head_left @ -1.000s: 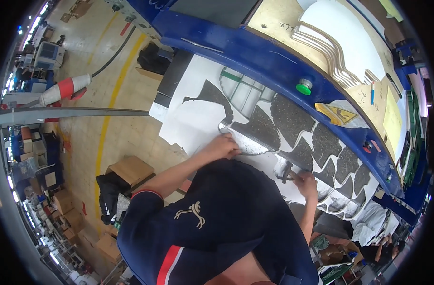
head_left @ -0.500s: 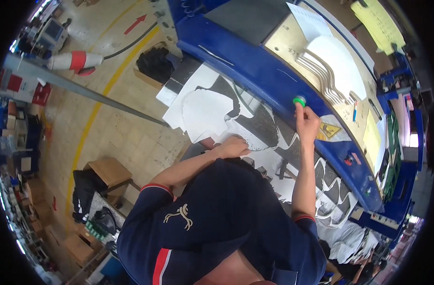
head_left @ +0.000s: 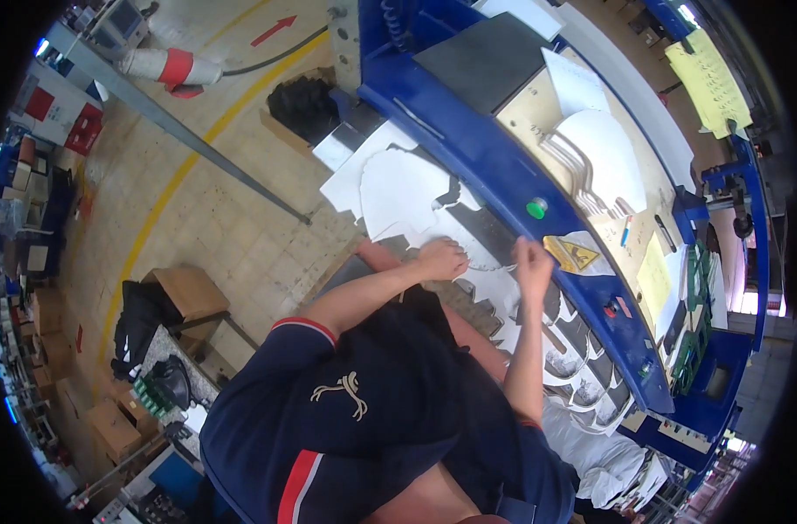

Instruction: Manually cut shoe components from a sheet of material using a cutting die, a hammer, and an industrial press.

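Observation:
A large white cut sheet (head_left: 398,192) with a jagged edge lies on the work surface below the blue machine beam (head_left: 468,144). My left hand (head_left: 442,259) rests at the near edge of this white material, its fingers curled; whether they pinch the edge is hidden. My right hand (head_left: 534,264) is up beside the beam's near side, fingers bent together, and I cannot make out anything in them. Above it on the beam sits a green push button (head_left: 536,208), apart from the hand. White offcuts with cut-out openings (head_left: 582,384) trail off to the right.
On the ledge behind the beam lie a stack of white curved pieces (head_left: 595,162), a blue pen (head_left: 626,231) and a yellow paper (head_left: 653,275). A yellow warning sign (head_left: 571,254) and a red button (head_left: 610,310) are on the beam. A metal pole (head_left: 198,144) slants at left.
My right hand has let go of the green button and come down toward the near side of the beam. My left hand stays at the white material's edge. The view has shifted.

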Available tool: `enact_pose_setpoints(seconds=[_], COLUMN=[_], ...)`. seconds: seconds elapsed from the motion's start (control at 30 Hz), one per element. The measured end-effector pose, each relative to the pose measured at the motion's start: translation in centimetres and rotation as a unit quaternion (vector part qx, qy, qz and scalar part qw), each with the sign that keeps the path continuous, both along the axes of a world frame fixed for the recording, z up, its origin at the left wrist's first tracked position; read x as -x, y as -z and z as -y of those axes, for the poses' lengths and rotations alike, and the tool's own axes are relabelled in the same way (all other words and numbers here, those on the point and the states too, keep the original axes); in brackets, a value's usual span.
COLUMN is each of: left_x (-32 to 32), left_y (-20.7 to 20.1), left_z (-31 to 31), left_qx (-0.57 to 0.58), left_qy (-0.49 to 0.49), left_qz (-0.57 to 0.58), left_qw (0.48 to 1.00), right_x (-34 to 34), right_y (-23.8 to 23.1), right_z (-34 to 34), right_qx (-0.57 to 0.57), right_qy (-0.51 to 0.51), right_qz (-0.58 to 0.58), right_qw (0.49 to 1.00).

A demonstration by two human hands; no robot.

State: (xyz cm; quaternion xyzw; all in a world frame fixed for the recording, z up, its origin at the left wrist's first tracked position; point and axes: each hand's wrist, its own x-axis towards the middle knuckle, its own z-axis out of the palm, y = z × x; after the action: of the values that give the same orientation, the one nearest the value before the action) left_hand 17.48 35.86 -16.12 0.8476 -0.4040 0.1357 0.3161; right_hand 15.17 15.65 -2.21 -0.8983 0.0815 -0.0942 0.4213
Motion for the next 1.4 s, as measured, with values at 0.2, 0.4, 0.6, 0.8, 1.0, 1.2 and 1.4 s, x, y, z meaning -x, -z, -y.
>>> enact_pose_setpoints(seconds=[0.2, 0.4, 0.6, 0.8, 1.0, 1.2, 1.4], left_x=[0.7, 2.2, 2.6, 3.4, 4.2, -1.5, -4.7], left_y=[-1.0, -1.0, -1.8, -1.7, -1.5, -0.3, -1.0], left_z=[0.2, 0.2, 0.6, -0.4, -2.3, -4.9, -6.2], left_qx=[-0.013, -0.043, -0.016, -0.017, -0.086, 0.206, 0.091], left_qy=[-0.003, -0.027, -0.043, -0.046, 0.034, -0.135, -0.215], left_qz=[0.005, 0.003, -0.034, -0.057, -0.184, -0.659, -0.672], left_qw=[1.0, 0.999, 0.998, 0.997, 0.979, 0.711, 0.703], right_x=[6.4, 9.6, 9.4, 15.0, 20.7, 22.1, 14.2], right_y=[7.2, 7.6, 8.3, 8.9, 11.1, 6.4, -4.2], right_z=[-1.4, -3.6, -1.1, 10.1, 13.7, 13.2, 5.0], right_qx=[0.096, 0.136, 0.091, 0.273, 0.35, 0.336, 0.082], right_qy=[-0.062, -0.037, -0.005, 0.182, 0.105, -0.085, -0.053], right_qz=[0.018, 0.018, 0.059, -0.029, -0.206, -0.269, -0.207], right_qw=[0.993, 0.99, 0.994, 0.944, 0.908, 0.899, 0.974])
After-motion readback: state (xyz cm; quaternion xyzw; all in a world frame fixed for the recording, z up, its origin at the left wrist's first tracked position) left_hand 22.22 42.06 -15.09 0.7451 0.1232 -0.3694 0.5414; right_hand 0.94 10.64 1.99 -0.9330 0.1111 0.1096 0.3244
